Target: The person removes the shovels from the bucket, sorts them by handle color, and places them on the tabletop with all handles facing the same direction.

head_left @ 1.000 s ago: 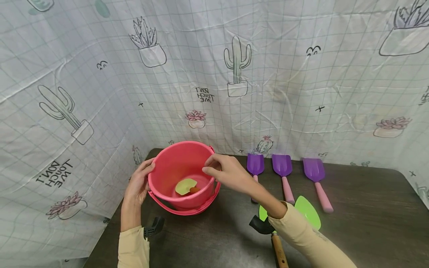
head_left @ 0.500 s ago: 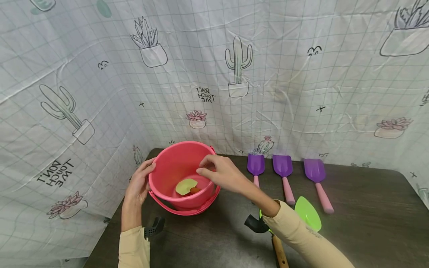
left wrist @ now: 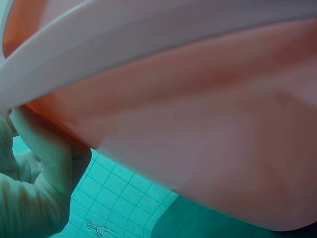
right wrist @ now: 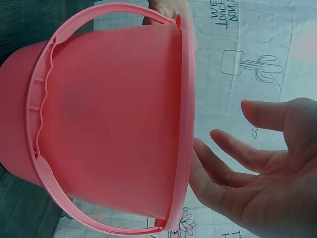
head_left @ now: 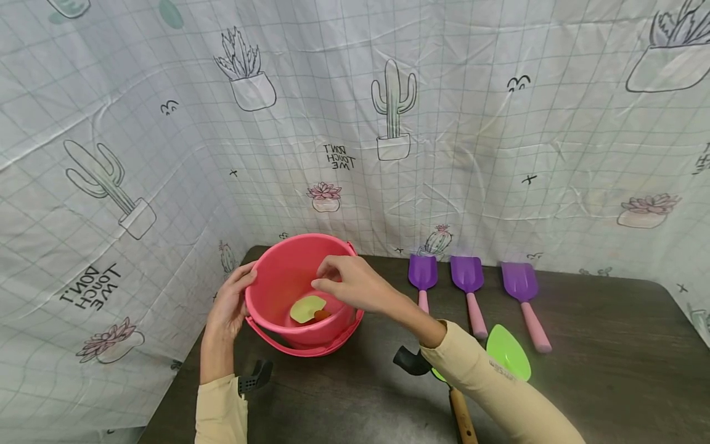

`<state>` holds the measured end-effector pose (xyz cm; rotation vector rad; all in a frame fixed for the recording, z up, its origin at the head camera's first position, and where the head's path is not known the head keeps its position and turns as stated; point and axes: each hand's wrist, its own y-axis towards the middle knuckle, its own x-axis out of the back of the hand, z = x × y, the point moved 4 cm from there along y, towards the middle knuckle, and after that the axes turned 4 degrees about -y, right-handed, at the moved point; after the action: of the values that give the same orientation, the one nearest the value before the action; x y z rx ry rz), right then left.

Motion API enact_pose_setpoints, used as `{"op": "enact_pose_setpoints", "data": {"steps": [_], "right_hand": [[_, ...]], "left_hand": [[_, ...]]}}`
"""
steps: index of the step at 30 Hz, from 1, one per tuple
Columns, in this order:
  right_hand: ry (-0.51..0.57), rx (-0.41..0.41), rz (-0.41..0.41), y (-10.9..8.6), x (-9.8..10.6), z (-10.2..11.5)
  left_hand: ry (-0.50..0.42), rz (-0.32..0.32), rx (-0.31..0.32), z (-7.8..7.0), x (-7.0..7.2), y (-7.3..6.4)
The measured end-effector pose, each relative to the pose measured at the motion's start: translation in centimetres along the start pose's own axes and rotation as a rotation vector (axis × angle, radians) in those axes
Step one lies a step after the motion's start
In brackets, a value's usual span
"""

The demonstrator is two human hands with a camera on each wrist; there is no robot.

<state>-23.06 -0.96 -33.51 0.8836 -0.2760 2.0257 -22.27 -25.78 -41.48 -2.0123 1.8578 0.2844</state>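
Note:
A pink bucket (head_left: pixel 277 271) stands on the dark table, its handle hanging down at the near side. My left hand (head_left: pixel 226 305) grips the bucket's rim on the left; in the left wrist view, its bent fingers (left wrist: pixel 49 153) touch the wall under the rim. Over the bucket's right rim and opening hovers my right hand (head_left: pixel 357 283). The right wrist view shows its fingers (right wrist: pixel 233 148) loosely bent, apart from the thumb, with nothing between them. Inside the bucket lies a pale yellow-green blade (head_left: pixel 307 308) beside a small orange-brown piece (head_left: pixel 322 315).
Three purple shovels with pink handles lie in a row at the right, one of them at the far end (head_left: pixel 520 283). Nearer are a green trowel blade (head_left: pixel 507 351), a wooden handle (head_left: pixel 461 413) and a dark strap piece (head_left: pixel 412 361). Printed cloth (head_left: pixel 477 154) hangs behind.
My right hand has moved left, from the bucket's right rim to over its opening. The left hand and the bucket have stayed in place.

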Motion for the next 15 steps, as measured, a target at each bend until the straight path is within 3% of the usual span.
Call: {"op": "enact_pose_setpoints", "data": {"steps": [15], "right_hand": [[-0.079, 0.027, 0.066, 1.5, -0.9, 0.3]], "left_hand": [[-0.003, -0.006, -0.003, 0.1, 0.1, 0.1]]}}
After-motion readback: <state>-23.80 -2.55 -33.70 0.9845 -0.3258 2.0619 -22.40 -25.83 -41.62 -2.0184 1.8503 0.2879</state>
